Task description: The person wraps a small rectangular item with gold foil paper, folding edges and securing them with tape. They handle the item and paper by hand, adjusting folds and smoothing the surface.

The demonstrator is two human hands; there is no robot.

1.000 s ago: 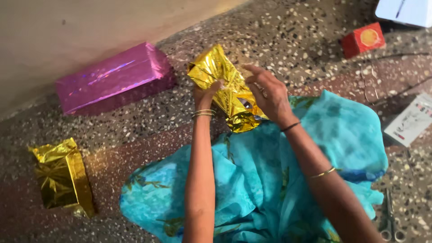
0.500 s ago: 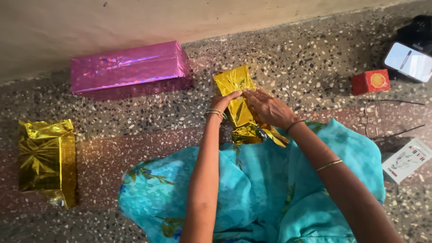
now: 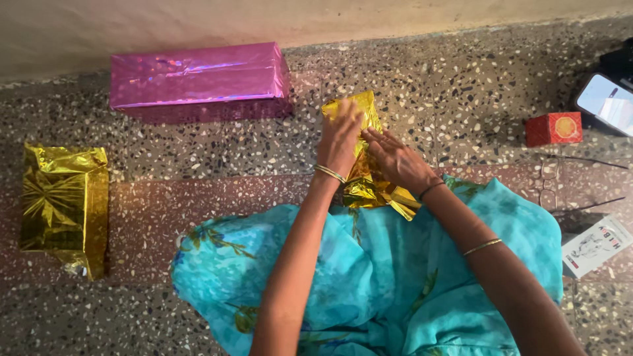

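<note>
A small package in gold foil wrap [image 3: 366,187] lies on the speckled floor in front of my lap, its near end crumpled and loose. My left hand [image 3: 340,138] lies flat over its far end, pressing the foil down. My right hand [image 3: 397,160] rests on the right side of the same package, fingers pointing left against the foil. Both wrists carry thin bangles. My turquoise patterned garment [image 3: 395,264] spreads below the package and covers its near edge.
A long box in pink foil [image 3: 198,74] lies by the wall at the back. Another gold-wrapped box [image 3: 62,201] sits at the left. A small red box [image 3: 554,128], a phone [image 3: 610,102] and a white printed carton [image 3: 593,244] are at the right.
The camera view has shifted. My left hand slid from the package's side up over its far end. My right hand stayed pressed on the foil, and the package now lies flatter.
</note>
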